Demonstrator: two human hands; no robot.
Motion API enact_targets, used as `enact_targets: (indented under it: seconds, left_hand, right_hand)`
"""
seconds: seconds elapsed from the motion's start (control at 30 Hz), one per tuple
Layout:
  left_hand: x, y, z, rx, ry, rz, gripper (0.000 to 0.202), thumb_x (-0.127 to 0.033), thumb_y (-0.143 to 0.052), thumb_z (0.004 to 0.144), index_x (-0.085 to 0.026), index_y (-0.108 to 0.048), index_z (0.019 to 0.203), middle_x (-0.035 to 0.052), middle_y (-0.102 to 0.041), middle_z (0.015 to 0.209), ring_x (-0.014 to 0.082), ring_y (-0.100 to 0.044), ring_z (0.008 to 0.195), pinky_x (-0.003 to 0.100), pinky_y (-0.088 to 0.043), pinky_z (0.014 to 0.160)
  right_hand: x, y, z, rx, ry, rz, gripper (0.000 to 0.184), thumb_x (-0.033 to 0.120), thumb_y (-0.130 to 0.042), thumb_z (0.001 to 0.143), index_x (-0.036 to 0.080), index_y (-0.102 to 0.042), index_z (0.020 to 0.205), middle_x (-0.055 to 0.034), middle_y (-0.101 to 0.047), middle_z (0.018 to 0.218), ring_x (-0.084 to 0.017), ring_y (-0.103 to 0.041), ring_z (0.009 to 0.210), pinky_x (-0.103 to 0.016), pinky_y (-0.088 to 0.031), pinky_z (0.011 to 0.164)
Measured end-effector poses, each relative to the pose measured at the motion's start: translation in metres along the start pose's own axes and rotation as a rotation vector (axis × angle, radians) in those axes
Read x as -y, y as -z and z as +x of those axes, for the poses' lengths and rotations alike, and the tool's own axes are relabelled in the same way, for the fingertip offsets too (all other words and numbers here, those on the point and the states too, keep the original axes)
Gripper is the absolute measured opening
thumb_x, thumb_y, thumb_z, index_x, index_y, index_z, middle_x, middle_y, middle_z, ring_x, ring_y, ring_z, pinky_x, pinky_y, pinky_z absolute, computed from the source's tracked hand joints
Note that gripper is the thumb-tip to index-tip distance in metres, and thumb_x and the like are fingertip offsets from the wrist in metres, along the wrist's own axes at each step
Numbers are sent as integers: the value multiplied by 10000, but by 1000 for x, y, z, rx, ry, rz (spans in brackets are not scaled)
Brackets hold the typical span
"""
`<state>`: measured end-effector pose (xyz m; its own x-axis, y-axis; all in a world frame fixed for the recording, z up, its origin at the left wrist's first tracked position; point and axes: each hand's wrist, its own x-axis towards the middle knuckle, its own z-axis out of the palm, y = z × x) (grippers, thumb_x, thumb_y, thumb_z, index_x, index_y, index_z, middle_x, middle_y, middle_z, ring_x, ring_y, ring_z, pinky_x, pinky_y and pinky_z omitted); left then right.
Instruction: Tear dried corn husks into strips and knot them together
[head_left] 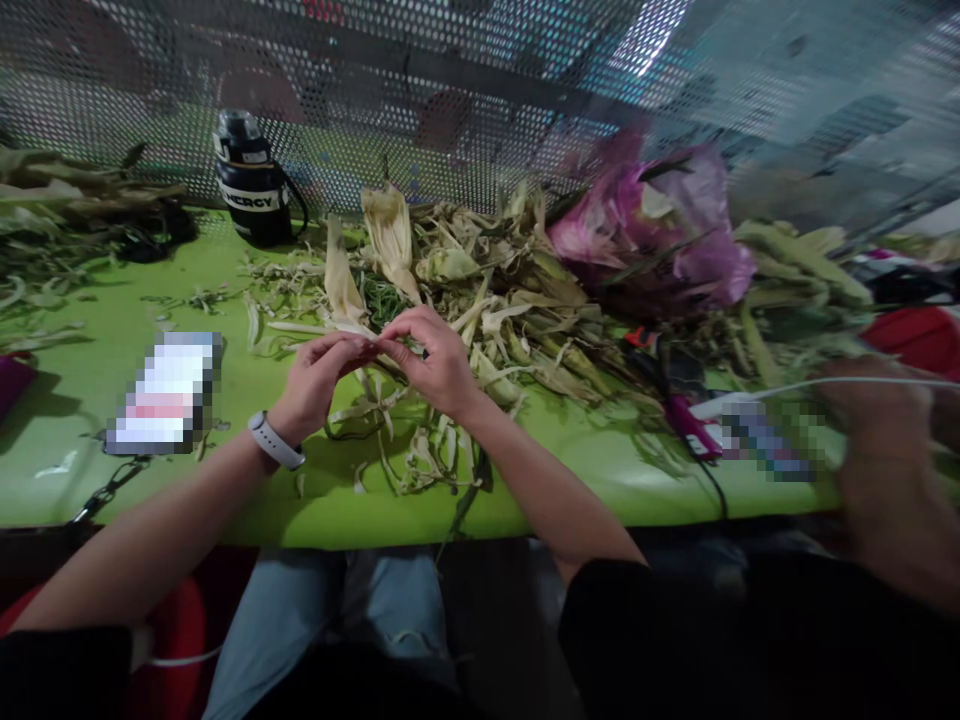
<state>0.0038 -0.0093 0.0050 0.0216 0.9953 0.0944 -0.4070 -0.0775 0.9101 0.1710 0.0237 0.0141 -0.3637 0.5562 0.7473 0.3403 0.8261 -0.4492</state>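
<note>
Over the green table (262,505), my left hand (319,378) and my right hand (433,362) meet with their fingertips close together. Both are closed in a pinch on what looks like a pale strip of corn husk, mostly hidden by the fingers. A folded pale corn husk (343,275) rises just behind the left fingertips. Another husk, spread at its top (388,232), leans down toward my right knuckles. Below my hands lie torn, curled husk shreds (435,455). A white watch band (276,440) circles my left wrist.
A dark bottle (255,200) stands at the back left. Heaped husks (517,260) and a pink plastic bag (645,225) lie behind. A phone (169,390) rests left. At right are a magenta-handled tool (694,428), a white cable (825,381) and another person's blurred hand (874,410).
</note>
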Motion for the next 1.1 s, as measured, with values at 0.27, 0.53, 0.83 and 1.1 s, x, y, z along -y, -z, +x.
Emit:
enact_targets:
  seconds: [0.27, 0.53, 0.83, 1.1]
  left_hand:
    - [4, 6, -1, 50, -239, 289, 124, -268, -749, 756, -181, -750, 846, 34, -718, 861, 159, -663, 826, 301, -536, 821]
    - [-4, 1, -5, 17, -262, 436, 160, -308, -708, 789, -166, -746, 854, 48, -711, 828, 142, -633, 719, 239, -511, 633]
    - [-5, -2, -5, 12, -187, 406, 180, -322, -711, 784, -155, -736, 846, 33, -706, 733, 124, -628, 612, 233, -512, 588]
    - [-6, -4, -6, 2, -107, 299, 188, -311, -710, 777, -137, -703, 848, 26, -688, 689, 119, -628, 580, 249, -544, 579]
  right_hand:
    - [3, -4, 0, -32, -281, 252, 264, 461, -672, 842, 201, -632, 845, -29, -637, 878, -157, -604, 869, -328, -504, 840]
    - [5, -6, 2, 133, -625, 567, 392, 560, -686, 776, 170, -669, 813, -8, -680, 778, -128, -614, 740, -269, -506, 731]
    - [0, -11, -1, -8, -600, 584, 296, 459, -754, 733, 189, -704, 844, 0, -713, 808, -125, -640, 756, -263, -531, 727]
    - [-7, -11, -2, -28, -584, 598, 306, 416, -806, 685, 179, -686, 835, -8, -708, 825, -128, -657, 785, -287, -549, 785]
